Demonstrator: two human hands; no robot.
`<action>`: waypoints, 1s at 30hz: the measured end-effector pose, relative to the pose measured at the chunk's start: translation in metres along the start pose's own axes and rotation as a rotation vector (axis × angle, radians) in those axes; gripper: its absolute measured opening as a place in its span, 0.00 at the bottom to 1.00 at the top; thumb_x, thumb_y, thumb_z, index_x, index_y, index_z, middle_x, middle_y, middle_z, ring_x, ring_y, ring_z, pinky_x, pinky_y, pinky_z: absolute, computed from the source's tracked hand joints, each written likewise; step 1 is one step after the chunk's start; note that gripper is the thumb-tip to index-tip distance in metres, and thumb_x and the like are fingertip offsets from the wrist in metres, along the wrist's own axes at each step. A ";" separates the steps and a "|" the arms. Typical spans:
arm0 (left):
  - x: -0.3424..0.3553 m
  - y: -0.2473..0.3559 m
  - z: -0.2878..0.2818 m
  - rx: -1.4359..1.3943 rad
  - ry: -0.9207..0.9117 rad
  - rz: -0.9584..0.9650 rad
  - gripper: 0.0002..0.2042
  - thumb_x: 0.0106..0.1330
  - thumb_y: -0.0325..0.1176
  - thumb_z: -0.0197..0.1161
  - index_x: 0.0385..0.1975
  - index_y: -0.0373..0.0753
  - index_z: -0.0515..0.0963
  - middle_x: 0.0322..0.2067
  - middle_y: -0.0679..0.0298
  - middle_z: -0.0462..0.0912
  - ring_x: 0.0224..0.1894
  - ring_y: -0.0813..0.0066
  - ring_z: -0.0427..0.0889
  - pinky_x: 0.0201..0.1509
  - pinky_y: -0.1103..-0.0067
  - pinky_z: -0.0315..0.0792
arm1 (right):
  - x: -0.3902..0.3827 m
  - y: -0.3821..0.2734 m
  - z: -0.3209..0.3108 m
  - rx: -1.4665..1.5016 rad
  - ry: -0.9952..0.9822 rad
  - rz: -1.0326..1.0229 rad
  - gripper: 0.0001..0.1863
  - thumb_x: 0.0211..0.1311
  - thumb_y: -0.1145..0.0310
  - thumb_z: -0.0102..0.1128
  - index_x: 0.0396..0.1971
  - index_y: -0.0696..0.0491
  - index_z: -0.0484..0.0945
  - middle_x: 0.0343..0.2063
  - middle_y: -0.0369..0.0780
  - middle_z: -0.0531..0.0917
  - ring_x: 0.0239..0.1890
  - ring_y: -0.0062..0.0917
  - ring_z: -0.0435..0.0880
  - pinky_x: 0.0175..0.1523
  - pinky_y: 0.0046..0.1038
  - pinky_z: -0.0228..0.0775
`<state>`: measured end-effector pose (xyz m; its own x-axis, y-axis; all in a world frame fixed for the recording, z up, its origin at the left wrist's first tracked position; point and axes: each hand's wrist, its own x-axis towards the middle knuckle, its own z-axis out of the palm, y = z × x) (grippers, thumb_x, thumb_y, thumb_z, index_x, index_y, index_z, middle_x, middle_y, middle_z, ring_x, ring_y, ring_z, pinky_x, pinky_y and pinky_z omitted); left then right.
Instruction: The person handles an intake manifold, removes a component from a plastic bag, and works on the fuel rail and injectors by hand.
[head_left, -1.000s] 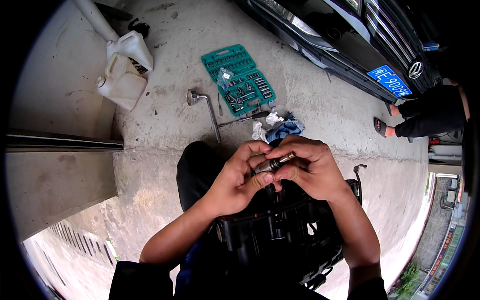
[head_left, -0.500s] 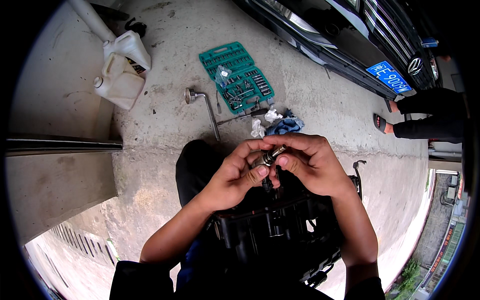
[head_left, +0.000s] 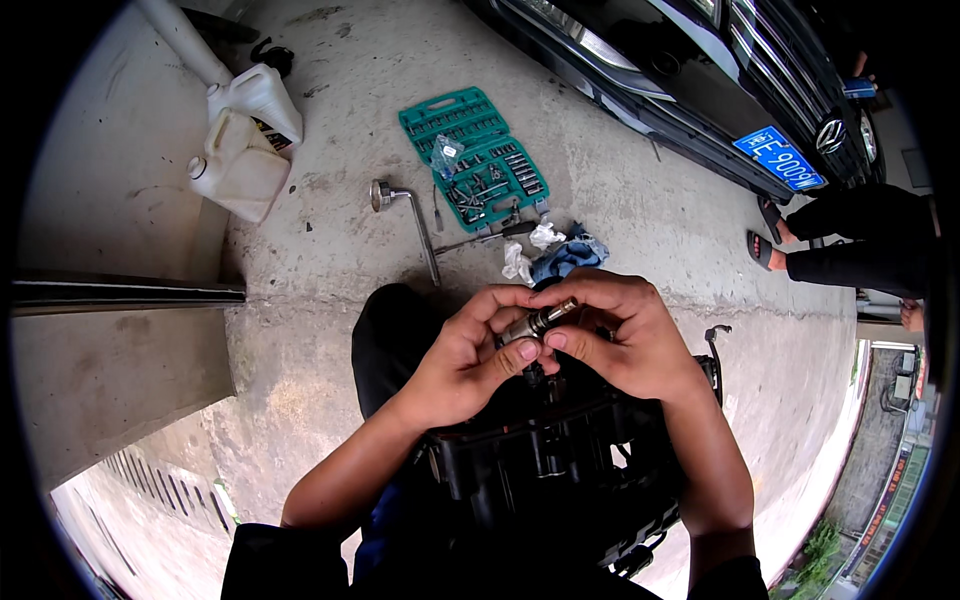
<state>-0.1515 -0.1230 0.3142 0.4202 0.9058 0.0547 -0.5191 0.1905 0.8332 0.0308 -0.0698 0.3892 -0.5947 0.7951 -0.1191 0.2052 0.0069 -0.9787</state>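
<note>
In the head view, a slim metal part [head_left: 535, 326] is held at the centre of the frame, clamped between thumb and fingers of the left hand [head_left: 458, 352]. The right hand [head_left: 628, 335] is curled around its tip; whether it is pinched there cannot be told. A black ribbed assembly [head_left: 545, 450] is seen at lower centre.

Jugs [head_left: 240, 165] left of case [head_left: 492, 139], car [head_left: 690, 65] right; rags [head_left: 572, 258] between case and hands [head_left: 465, 355].
</note>
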 end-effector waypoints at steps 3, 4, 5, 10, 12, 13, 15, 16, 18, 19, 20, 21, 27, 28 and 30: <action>0.000 -0.001 -0.002 -0.039 0.006 0.006 0.17 0.71 0.28 0.52 0.57 0.35 0.59 0.50 0.58 0.73 0.42 0.75 0.78 0.48 0.79 0.72 | 0.003 0.001 -0.003 -0.026 -0.081 0.122 0.16 0.57 0.82 0.62 0.47 0.60 0.78 0.36 0.39 0.81 0.35 0.19 0.82 0.39 0.19 0.75; 0.000 -0.001 -0.003 -0.037 0.006 0.008 0.17 0.71 0.28 0.52 0.57 0.35 0.59 0.50 0.58 0.73 0.42 0.75 0.78 0.48 0.79 0.72 | 0.003 0.002 -0.003 -0.058 -0.081 0.075 0.17 0.56 0.81 0.62 0.48 0.59 0.78 0.35 0.39 0.81 0.35 0.18 0.81 0.38 0.19 0.75; 0.000 0.000 -0.005 -0.058 -0.005 0.006 0.18 0.71 0.29 0.52 0.57 0.34 0.59 0.49 0.58 0.72 0.42 0.75 0.78 0.49 0.80 0.72 | 0.004 0.003 -0.002 -0.089 -0.082 0.027 0.18 0.56 0.81 0.63 0.49 0.58 0.78 0.35 0.38 0.80 0.34 0.18 0.81 0.37 0.18 0.74; 0.006 -0.009 -0.026 -0.300 0.073 -0.153 0.19 0.73 0.45 0.50 0.49 0.34 0.66 0.37 0.62 0.73 0.38 0.78 0.76 0.44 0.78 0.75 | 0.015 0.001 0.003 -0.139 -0.122 0.123 0.25 0.55 0.80 0.64 0.55 0.56 0.73 0.30 0.35 0.80 0.31 0.15 0.79 0.33 0.17 0.70; 0.012 -0.004 -0.029 -0.295 0.119 -0.129 0.20 0.72 0.50 0.47 0.42 0.36 0.70 0.31 0.64 0.72 0.34 0.78 0.74 0.43 0.72 0.78 | 0.021 0.007 0.004 -0.158 -0.052 0.097 0.27 0.55 0.78 0.62 0.58 0.53 0.71 0.25 0.31 0.79 0.22 0.10 0.70 0.25 0.15 0.59; 0.013 -0.006 -0.037 -0.368 0.127 -0.147 0.20 0.72 0.51 0.48 0.41 0.36 0.70 0.30 0.64 0.71 0.34 0.78 0.73 0.45 0.69 0.79 | 0.027 0.005 0.003 -0.228 -0.051 0.117 0.28 0.55 0.76 0.63 0.58 0.54 0.70 0.24 0.33 0.80 0.23 0.12 0.72 0.25 0.17 0.62; 0.013 -0.009 -0.051 -0.412 0.169 -0.196 0.22 0.71 0.54 0.45 0.38 0.37 0.70 0.28 0.63 0.69 0.33 0.73 0.72 0.46 0.63 0.77 | 0.041 0.003 -0.002 -0.331 -0.064 0.146 0.26 0.56 0.76 0.63 0.57 0.55 0.70 0.24 0.35 0.80 0.23 0.15 0.74 0.26 0.18 0.64; 0.012 -0.011 -0.058 -0.405 0.179 -0.199 0.22 0.71 0.54 0.45 0.38 0.37 0.70 0.28 0.63 0.69 0.33 0.73 0.72 0.46 0.63 0.77 | 0.049 0.005 -0.005 -0.421 -0.085 0.165 0.25 0.56 0.75 0.63 0.56 0.56 0.71 0.24 0.37 0.80 0.23 0.17 0.75 0.27 0.19 0.66; 0.012 -0.015 -0.072 -0.463 0.208 -0.206 0.22 0.72 0.53 0.45 0.37 0.37 0.71 0.29 0.63 0.69 0.34 0.73 0.73 0.46 0.63 0.77 | 0.076 0.005 -0.022 -0.589 -0.202 0.204 0.20 0.58 0.71 0.62 0.52 0.57 0.74 0.25 0.41 0.81 0.26 0.30 0.81 0.34 0.28 0.72; 0.015 -0.016 -0.078 -0.467 0.213 -0.219 0.22 0.72 0.53 0.45 0.36 0.37 0.72 0.29 0.63 0.69 0.34 0.72 0.73 0.46 0.62 0.77 | 0.092 0.013 -0.033 -0.620 -0.216 0.219 0.20 0.59 0.71 0.62 0.51 0.57 0.74 0.26 0.42 0.82 0.27 0.31 0.81 0.36 0.29 0.72; 0.016 -0.017 -0.085 -0.466 0.214 -0.220 0.22 0.72 0.53 0.45 0.36 0.37 0.72 0.29 0.63 0.69 0.34 0.72 0.73 0.46 0.62 0.77 | 0.113 0.025 -0.042 -0.653 -0.231 0.233 0.19 0.59 0.70 0.62 0.50 0.58 0.75 0.26 0.42 0.82 0.28 0.32 0.82 0.38 0.30 0.72; 0.017 -0.019 -0.092 -0.445 0.228 -0.229 0.22 0.72 0.53 0.45 0.37 0.37 0.73 0.29 0.63 0.70 0.34 0.72 0.73 0.46 0.63 0.77 | 0.139 0.039 -0.047 -0.679 -0.221 0.280 0.19 0.59 0.69 0.61 0.50 0.57 0.75 0.27 0.43 0.83 0.29 0.33 0.82 0.40 0.30 0.73; 0.039 -0.026 -0.145 -0.346 0.091 -0.198 0.23 0.71 0.51 0.48 0.39 0.34 0.78 0.35 0.63 0.75 0.38 0.77 0.76 0.44 0.79 0.75 | 0.296 0.193 -0.060 -0.952 -0.215 0.226 0.15 0.58 0.69 0.58 0.47 0.52 0.79 0.37 0.47 0.83 0.42 0.40 0.82 0.48 0.37 0.74; 0.043 -0.027 -0.157 -0.340 0.100 -0.197 0.23 0.71 0.51 0.48 0.39 0.34 0.78 0.35 0.63 0.75 0.38 0.77 0.76 0.44 0.79 0.75 | 0.323 0.225 -0.051 -1.014 -0.253 0.170 0.15 0.58 0.69 0.58 0.46 0.52 0.79 0.38 0.48 0.83 0.44 0.40 0.82 0.50 0.38 0.73; 0.056 -0.031 -0.180 -0.368 0.020 -0.106 0.22 0.71 0.49 0.50 0.39 0.33 0.77 0.36 0.62 0.75 0.39 0.76 0.77 0.45 0.79 0.73 | 0.374 0.285 -0.041 -1.135 -0.306 0.127 0.14 0.55 0.70 0.59 0.43 0.52 0.80 0.40 0.47 0.82 0.45 0.41 0.81 0.51 0.38 0.73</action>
<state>-0.2453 -0.0105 0.1922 0.4731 0.8803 -0.0345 -0.7078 0.4031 0.5801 -0.1016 0.2543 0.0728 -0.6501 0.6517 -0.3907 0.7576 0.5957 -0.2668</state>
